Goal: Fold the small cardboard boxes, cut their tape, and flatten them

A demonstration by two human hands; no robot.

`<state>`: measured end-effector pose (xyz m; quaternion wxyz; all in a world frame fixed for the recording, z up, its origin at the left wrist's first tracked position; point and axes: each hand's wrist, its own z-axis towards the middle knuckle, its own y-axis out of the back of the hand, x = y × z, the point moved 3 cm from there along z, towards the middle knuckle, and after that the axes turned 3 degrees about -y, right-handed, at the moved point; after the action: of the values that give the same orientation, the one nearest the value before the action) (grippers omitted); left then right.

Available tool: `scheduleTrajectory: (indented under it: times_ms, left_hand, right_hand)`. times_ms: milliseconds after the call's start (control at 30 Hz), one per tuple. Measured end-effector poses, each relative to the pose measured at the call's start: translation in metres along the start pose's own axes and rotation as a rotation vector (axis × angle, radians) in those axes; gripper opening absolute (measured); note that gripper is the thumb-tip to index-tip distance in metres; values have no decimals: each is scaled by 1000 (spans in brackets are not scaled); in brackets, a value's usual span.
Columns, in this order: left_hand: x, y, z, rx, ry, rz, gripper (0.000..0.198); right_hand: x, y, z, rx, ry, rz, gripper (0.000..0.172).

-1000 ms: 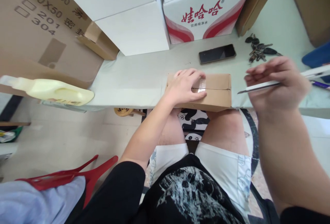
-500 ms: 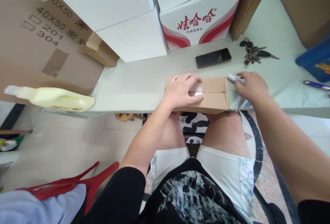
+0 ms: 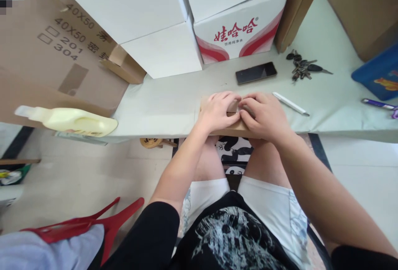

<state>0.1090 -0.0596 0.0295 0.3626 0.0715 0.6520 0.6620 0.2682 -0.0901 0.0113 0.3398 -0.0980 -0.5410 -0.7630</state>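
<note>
A small brown cardboard box (image 3: 230, 131) lies at the front edge of the cloth-covered table, largely covered by my hands. My left hand (image 3: 217, 112) grips it from the left, fingers curled over the top and thumb toward the near side. From the right, my right hand (image 3: 264, 114) bends over the same box, its thumb and fingertips at the middle seam, almost meeting those of my left hand. What lies right under the fingertips is hidden. Just right of my right hand rests a slim white pen-like tool (image 3: 290, 104) with a dark tip.
Beyond the box lie a black phone (image 3: 256, 73) and a bunch of keys (image 3: 303, 67). White cartons (image 3: 239, 38) stack up behind. A pale yellow bottle (image 3: 79, 121) lies at the left edge, a blue container (image 3: 377, 73) and purple-handled item (image 3: 377, 104) at right.
My right hand has let go of the white pen-like tool, leaving it on the table, and has moved left onto the box. My left hand stays on the box.
</note>
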Motion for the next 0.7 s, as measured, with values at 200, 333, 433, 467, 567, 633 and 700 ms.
scheduleTrajectory:
  times_ms: [200, 333, 433, 467, 567, 633, 700]
  left_hand:
    - [-2, 10, -11, -264, -10, 14, 18]
    - [8, 22, -38, -561, 127, 31, 13]
    - [24, 23, -60, -649, 217, -10, 12]
    - [30, 21, -66, -645, 252, -35, 10]
    - [47, 9, -80, -572, 328, -153, 8]
    - [55, 1, -84, -522, 343, -228, 10]
    - [59, -4, -86, -496, 346, -277, 20]
  right_hand:
    - [-5, 0, -3, -11, 33, -76, 25]
    - [3, 6, -13, -109, 98, -126, 16]
    - [6, 7, -21, -132, 108, -134, 23]
    - [6, 8, -23, -140, 100, -136, 22]
    - [4, 7, -29, -158, 80, -139, 17]
    - [3, 8, -31, -161, 67, -145, 14]
    - [0, 8, -30, -161, 37, -165, 24]
